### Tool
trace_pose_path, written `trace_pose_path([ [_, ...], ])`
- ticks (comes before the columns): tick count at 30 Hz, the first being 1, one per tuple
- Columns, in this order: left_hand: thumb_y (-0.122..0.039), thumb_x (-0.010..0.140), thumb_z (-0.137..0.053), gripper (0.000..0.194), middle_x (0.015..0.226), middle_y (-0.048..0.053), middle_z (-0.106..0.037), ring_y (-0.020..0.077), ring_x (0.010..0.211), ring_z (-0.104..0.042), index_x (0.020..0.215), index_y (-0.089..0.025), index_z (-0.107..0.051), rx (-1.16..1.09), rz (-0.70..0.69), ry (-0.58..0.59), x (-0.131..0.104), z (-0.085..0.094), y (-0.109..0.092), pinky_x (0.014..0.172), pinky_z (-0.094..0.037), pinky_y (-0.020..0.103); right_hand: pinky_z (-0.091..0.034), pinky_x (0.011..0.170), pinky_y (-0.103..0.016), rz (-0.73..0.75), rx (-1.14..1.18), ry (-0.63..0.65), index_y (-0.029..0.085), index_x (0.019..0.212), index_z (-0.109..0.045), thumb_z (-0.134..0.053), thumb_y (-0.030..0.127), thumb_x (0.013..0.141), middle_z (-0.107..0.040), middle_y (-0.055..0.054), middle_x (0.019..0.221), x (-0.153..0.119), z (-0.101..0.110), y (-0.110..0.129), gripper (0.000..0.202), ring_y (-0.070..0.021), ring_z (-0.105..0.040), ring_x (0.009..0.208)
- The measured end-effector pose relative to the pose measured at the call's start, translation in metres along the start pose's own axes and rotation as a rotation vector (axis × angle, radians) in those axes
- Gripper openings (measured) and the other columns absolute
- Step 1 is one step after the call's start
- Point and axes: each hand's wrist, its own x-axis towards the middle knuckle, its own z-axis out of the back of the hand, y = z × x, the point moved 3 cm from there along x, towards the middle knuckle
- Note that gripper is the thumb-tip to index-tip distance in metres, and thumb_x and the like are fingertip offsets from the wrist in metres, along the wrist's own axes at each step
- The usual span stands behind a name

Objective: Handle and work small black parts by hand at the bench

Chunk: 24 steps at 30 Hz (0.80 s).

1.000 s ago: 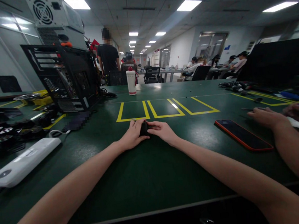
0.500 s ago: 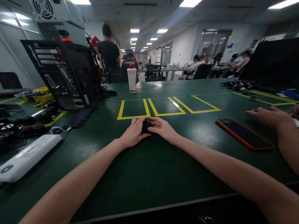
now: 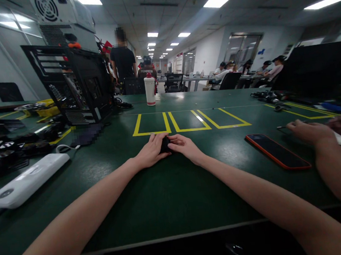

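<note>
Between my two hands, at the middle of the green table [image 3: 163, 201], is a small black object [image 3: 165, 145]; its kind cannot be made out, as fingers cover much of it. My left hand [image 3: 151, 150] is closed around its left side, fingers over the far edge and thumb at the near edge. From the right, my right hand [image 3: 185, 147] grips it with bent fingers and thumb. Both hands rest close to the tabletop, just in front of a row of yellow tape outlines [image 3: 190, 129].
On the right lie an orange-rimmed phone [image 3: 278, 152] and a co-worker's hands [image 3: 312, 131], one with a thin tool. Left are a white power strip [image 3: 26, 181], an open computer case [image 3: 77, 84] and dark parts. A white cup [image 3: 150, 91] stands behind the tape.
My hands stay around the black object, with only a slight shift of the fingers. The view has moved a little. The co-worker's hands at right have shifted slightly.
</note>
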Motion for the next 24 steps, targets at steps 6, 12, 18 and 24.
trace_pose_path([
  [6, -0.04, 0.074, -0.057, 0.063, 0.12, 0.012, -0.043, 0.0296, 0.107, -0.037, 0.125, -0.019, -0.026, 0.03, 0.068, -0.008, -0.0002, -0.0013, 0.0022, 0.091, -0.03, 0.048, -0.045, 0.081, -0.034, -0.042, 0.009, -0.038, 0.02, 0.098, -0.055, -0.063, 0.027, 0.068, -0.061, -0.002, 0.086, 0.001, -0.0007, -0.0024, 0.032, -0.014, -0.058, 0.082],
  [12, -0.038, 0.075, -0.055, 0.06, 0.119, 0.011, -0.042, 0.0272, 0.112, -0.035, 0.124, -0.021, -0.025, -0.032, 0.058, 0.003, -0.0003, -0.0005, 0.0004, 0.094, -0.029, 0.045, -0.04, 0.09, -0.035, -0.005, 0.025, -0.023, 0.018, 0.094, -0.056, -0.066, 0.023, 0.063, -0.06, -0.004, 0.097, 0.0016, -0.0006, 0.0006, 0.033, -0.015, -0.056, 0.092],
  [18, -0.037, 0.076, -0.054, 0.06, 0.12, 0.011, -0.042, 0.0267, 0.111, -0.039, 0.124, -0.02, -0.024, -0.019, 0.042, 0.011, -0.0006, -0.0005, 0.0005, 0.095, -0.027, 0.045, -0.041, 0.088, -0.033, 0.004, 0.023, -0.038, 0.019, 0.089, -0.055, -0.065, 0.026, 0.064, -0.059, -0.001, 0.091, 0.0017, -0.001, 0.0006, 0.027, -0.0131, -0.056, 0.088],
  [24, -0.036, 0.075, -0.055, 0.06, 0.119, 0.01, -0.043, 0.0266, 0.111, -0.039, 0.124, -0.021, -0.024, -0.023, 0.041, -0.002, -0.0006, -0.0017, 0.0012, 0.095, -0.027, 0.045, -0.041, 0.088, -0.034, 0.016, 0.016, -0.066, 0.019, 0.092, -0.055, -0.066, 0.024, 0.063, -0.059, -0.003, 0.094, 0.003, -0.0023, 0.0012, 0.031, -0.014, -0.057, 0.088],
])
